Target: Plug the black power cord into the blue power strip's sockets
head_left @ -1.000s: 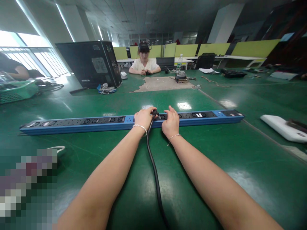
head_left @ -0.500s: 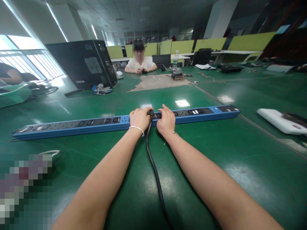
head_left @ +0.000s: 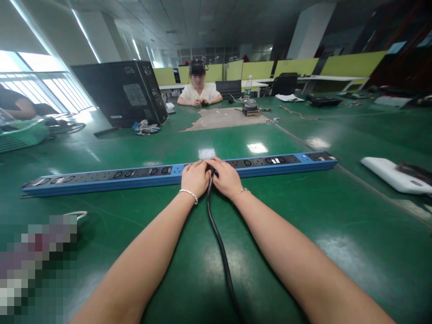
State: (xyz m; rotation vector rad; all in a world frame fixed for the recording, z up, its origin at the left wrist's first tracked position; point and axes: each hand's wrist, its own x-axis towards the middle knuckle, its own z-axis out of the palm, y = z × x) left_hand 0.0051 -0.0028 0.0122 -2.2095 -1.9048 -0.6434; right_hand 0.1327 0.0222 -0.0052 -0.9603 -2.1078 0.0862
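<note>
A long blue power strip (head_left: 148, 180) with black sockets lies across the green table. At its middle my left hand (head_left: 195, 179) and my right hand (head_left: 225, 177) meet, fingers closed around the plug end of a black cable (head_left: 219, 238). The plug itself is mostly hidden by my fingers; whether it sits fully in a socket cannot be seen. From between my hands the cable runs down toward the near edge of the view.
Beyond the strip stand a black computer case (head_left: 118, 94), gloves (head_left: 146, 128), a round metal part (head_left: 249, 106) and a bottle (head_left: 248, 87). A person (head_left: 199, 92) sits opposite. A white device (head_left: 388, 173) lies right, a green basket (head_left: 23, 135) left.
My right hand has moved left from the strip beside the plug and closed on it next to my left hand. The plug, visible before, is now mostly covered.
</note>
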